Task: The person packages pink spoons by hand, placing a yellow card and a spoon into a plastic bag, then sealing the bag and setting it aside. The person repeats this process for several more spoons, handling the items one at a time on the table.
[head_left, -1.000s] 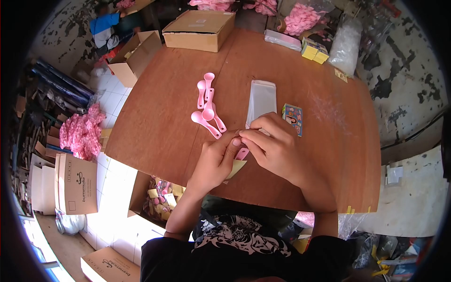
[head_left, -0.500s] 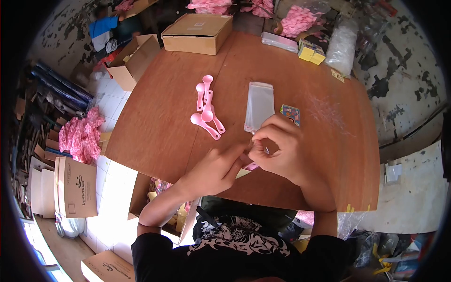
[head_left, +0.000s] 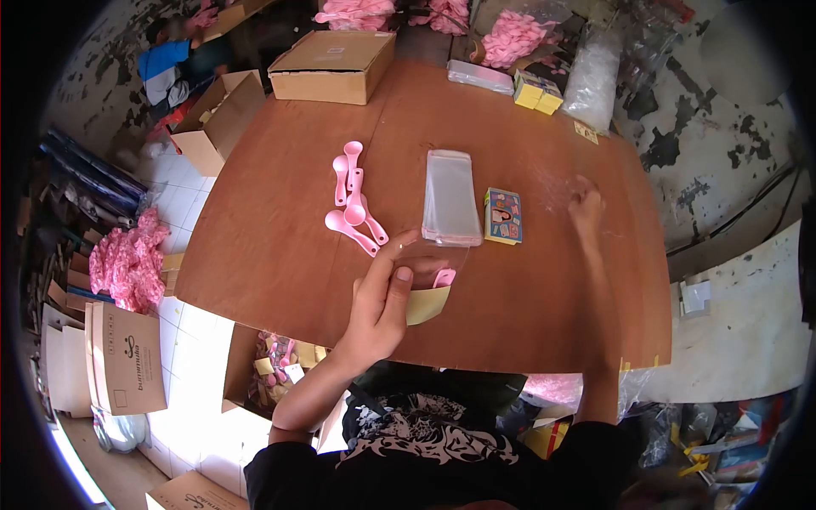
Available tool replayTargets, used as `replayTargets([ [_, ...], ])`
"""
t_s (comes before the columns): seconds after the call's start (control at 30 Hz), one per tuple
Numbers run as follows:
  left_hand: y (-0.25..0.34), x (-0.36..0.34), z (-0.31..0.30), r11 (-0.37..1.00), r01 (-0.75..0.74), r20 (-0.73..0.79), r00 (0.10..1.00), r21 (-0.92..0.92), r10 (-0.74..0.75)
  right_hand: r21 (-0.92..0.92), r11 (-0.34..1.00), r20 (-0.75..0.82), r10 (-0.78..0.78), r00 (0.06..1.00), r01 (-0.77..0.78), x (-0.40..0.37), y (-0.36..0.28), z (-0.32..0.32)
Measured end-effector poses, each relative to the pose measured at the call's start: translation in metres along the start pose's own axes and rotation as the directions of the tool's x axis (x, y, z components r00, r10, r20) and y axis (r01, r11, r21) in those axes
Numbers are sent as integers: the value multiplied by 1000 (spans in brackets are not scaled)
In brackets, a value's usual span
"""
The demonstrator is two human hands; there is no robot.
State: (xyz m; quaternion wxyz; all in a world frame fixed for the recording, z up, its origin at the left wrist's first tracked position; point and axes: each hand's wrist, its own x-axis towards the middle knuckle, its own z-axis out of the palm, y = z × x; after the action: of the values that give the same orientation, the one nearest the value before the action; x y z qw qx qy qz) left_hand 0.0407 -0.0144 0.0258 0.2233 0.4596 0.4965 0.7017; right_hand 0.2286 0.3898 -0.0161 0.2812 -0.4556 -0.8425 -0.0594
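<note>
- Head view, far left: a heap of pink cloth (head_left: 127,259) lay on the floor beside a flat cardboard box (head_left: 127,344).
- An open carton (head_left: 217,119) stood against the left edge of the table (head_left: 280,246), and a shut carton (head_left: 331,64) sat on the table's far end.
- A loose cluster of pink spoons (head_left: 353,200) lay on the table, left of centre, the spoons touching one another.
- The left hand (head_left: 382,302) rested at the near edge, its grip closed on a clear bag (head_left: 429,259), with the thumb on top.
- Inside that bag sat one pink spoon (head_left: 444,276) and a yellow card (head_left: 427,304). The card end stuck out towards the person.
- A stack of clear sleeves (head_left: 450,197) lay just beyond the held bag, lengthwise away from the person.
- A small colourful pack (head_left: 503,215) lay just beside the stack, on its right.
- The right hand (head_left: 586,204) was over the table, well apart from the bag and blurred. Whether its grip was open or closed could not be told.
- Yellow packs (head_left: 537,92) and a full plastic sack (head_left: 591,76) sat at the far right corner.
</note>
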Motion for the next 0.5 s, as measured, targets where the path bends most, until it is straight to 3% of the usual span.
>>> replayTargets([
  [0.07, -5, 1, 3, 1000, 16, -14, 1000, 14, -16, 327, 932, -280, -63, 958, 157, -18, -47, -30],
  [0.1, -8, 5, 6, 1000, 3, 5, 1000, 0, -3, 635, 766, -108, -45, 993, 104, -33, -80, -52],
  [0.13, -10, 8, 8, 1000, -13, 25, 1000, -13, 13, 858, 513, 58, -81, 995, -9, -45, -112, -75],
  [0.2, -12, 10, 18, 997, -17, 30, 999, -71, 19, 948, 318, 138, -486, 863, 27, -64, -145, -107],
  [0.27, -13, 9, 23, 990, -20, 30, 999, -137, 25, 915, 305, -30, -602, 798, 264, -80, -185, -135],
  [0.37, -9, 9, 24, 990, 21, 50, 999, -142, -14, 909, 345, 28, -609, 793, 233, -89, -210, -157],
  [0.4, -7, 11, 25, 974, -106, 4, 994, -202, 109, 908, 301, -89, -543, 835, 292, -87, -216, -167],
  [0.43, -5, 13, 24, 939, -233, -49, 973, -253, 228, 910, 292, -94, -547, 832, 294, -81, -218, -172],
  [0.5, -2, 14, 1, 943, -232, -32, 972, -237, 232, 772, 244, -302, -671, 677, 587, -69, -217, -175],
])
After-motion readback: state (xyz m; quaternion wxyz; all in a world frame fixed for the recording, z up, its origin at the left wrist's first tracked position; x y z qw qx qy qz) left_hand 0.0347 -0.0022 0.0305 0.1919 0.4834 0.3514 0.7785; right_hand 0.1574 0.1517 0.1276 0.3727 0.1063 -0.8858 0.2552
